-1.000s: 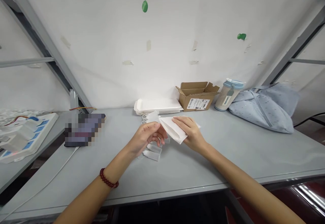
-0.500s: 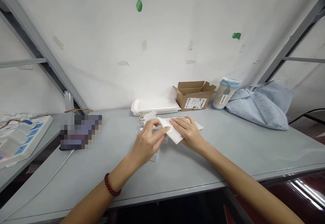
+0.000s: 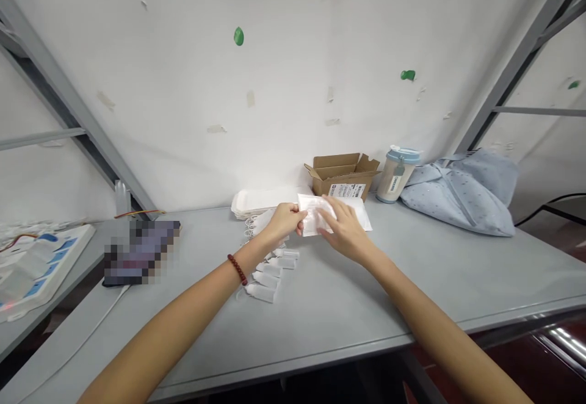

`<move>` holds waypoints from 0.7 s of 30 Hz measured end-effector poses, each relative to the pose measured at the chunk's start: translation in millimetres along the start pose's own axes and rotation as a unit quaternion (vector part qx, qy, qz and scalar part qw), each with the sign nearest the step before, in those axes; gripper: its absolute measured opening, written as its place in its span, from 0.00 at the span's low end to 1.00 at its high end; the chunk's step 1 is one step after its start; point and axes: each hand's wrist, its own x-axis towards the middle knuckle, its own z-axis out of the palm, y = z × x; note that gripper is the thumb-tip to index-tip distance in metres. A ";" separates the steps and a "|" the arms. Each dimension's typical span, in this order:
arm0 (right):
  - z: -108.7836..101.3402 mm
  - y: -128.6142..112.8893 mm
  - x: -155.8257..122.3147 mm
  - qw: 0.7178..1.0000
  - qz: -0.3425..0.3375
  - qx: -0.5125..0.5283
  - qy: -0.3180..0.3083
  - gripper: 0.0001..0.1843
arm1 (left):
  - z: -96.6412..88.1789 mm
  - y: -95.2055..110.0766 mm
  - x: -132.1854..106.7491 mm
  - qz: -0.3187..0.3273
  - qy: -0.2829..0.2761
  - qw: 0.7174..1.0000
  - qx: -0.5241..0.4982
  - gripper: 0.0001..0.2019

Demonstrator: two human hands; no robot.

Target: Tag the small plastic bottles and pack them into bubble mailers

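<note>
Both my hands hold a small white packet (image 3: 314,218) lifted just above the grey table (image 3: 329,306). My left hand (image 3: 284,222), with a red bead bracelet on its wrist, pinches the packet's left edge. My right hand (image 3: 344,230) grips its right side, fingers curled over the top. Under and behind the packet lies a flat white sheet (image 3: 359,215). Several small clear plastic bottles (image 3: 270,270) lie in a row on the table below my left hand.
A stack of white trays (image 3: 256,201) and an open cardboard box (image 3: 342,175) stand by the wall. A lidded cup (image 3: 394,173) and a blue cloth bag (image 3: 462,190) sit at right. A dark phone (image 3: 137,251) with a cable and a power strip (image 3: 32,263) lie left.
My hands have lifted the white packet off the table and moved it farther away, toward the wall. The small bottles, covered by my left hand before, now show.
</note>
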 end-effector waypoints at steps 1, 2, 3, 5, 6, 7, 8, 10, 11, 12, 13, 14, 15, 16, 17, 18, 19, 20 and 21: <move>2.9 2.9 -1.2 0.999 -0.021 0.008 -0.034 0.20 | 3.1 -2.1 7.4 -0.015 -0.002 1.000 -0.008 0.03; 6.2 5.4 -2.4 0.997 -0.035 0.012 -0.062 0.20 | 5.2 -4.8 13.7 -0.027 -0.005 1.000 -0.011 0.02; 9.5 7.4 -3.4 0.996 -0.040 0.011 -0.081 0.19 | 6.4 -7.7 18.8 -0.038 -0.008 0.999 -0.009 0.03; 15.6 10.4 -4.6 0.995 -0.027 -0.004 -0.099 0.14 | 6.5 -12.6 24.9 -0.063 -0.019 0.998 -0.002 0.07; 18.0 11.4 -5.0 0.994 -0.018 -0.014 -0.104 0.12 | 5.7 -13.9 26.1 -0.074 -0.024 0.997 0.005 0.10; 20.2 11.8 -5.2 0.993 -0.011 -0.022 -0.112 0.11 | 4.6 -14.3 26.2 -0.084 -0.030 0.996 0.014 0.12; 22.1 11.6 -5.2 0.992 -0.008 -0.028 -0.123 0.10 | 3.2 -13.8 25.5 -0.091 -0.035 0.995 0.024 0.15; 25.7 9.3 -4.9 0.988 -0.019 -0.031 -0.150 0.10 | -0.1 -10.5 22.5 -0.097 -0.040 0.993 0.052 0.19; 27.4 7.3 -4.5 0.986 -0.029 -0.030 -0.162 0.10 | -2.0 -8.0 20.7 -0.097 -0.040 0.992 0.070 0.20; 29.1 5.0 -4.1 0.984 -0.038 -0.030 -0.172 0.10 | -4.1 -5.2 18.9 -0.094 -0.037 0.991 0.090 0.21; 30.6 2.7 -3.6 0.982 -0.044 -0.030 -0.180 0.10 | -6.4 -2.1 17.4 -0.089 -0.033 0.989 0.114 0.22; 31.9 0.7 -3.2 0.981 -0.047 -0.031 -0.186 0.10 | -9.1 1.1 16.2 -0.082 -0.026 0.986 0.140 0.21; 33.0 -1.0 -2.8 0.979 -0.048 -0.034 -0.193 0.10 | -12.0 4.4 15.5 -0.070 -0.017 0.983 0.169 0.20; 33.7 -2.2 -2.7 0.978 -0.047 -0.036 -0.199 0.10 | -15.4 7.7 15.4 -0.054 -0.006 0.979 0.199 0.17; 34.1 -2.9 -2.7 0.977 -0.046 -0.037 -0.205 0.11 | -19.0 10.8 15.8 -0.035 0.008 0.972 0.231 0.15; 34.2 -3.2 -2.9 0.976 -0.046 -0.036 -0.209 0.12 | -23.0 13.4 16.8 -0.012 0.024 0.964 0.263 0.12; 34.1 -3.1 -3.2 0.976 -0.046 -0.033 -0.212 0.13 | -27.1 15.4 18.3 0.012 0.043 0.954 0.296 0.10; 33.7 -2.8 -3.5 0.975 -0.046 -0.029 -0.213 0.13 | -31.4 16.4 20.1 0.035 0.062 0.942 0.327 0.09; 33.0 -2.4 -3.9 0.976 -0.045 -0.024 -0.214 0.14 | -35.6 16.3 22.4 0.056 0.079 0.929 0.356 0.08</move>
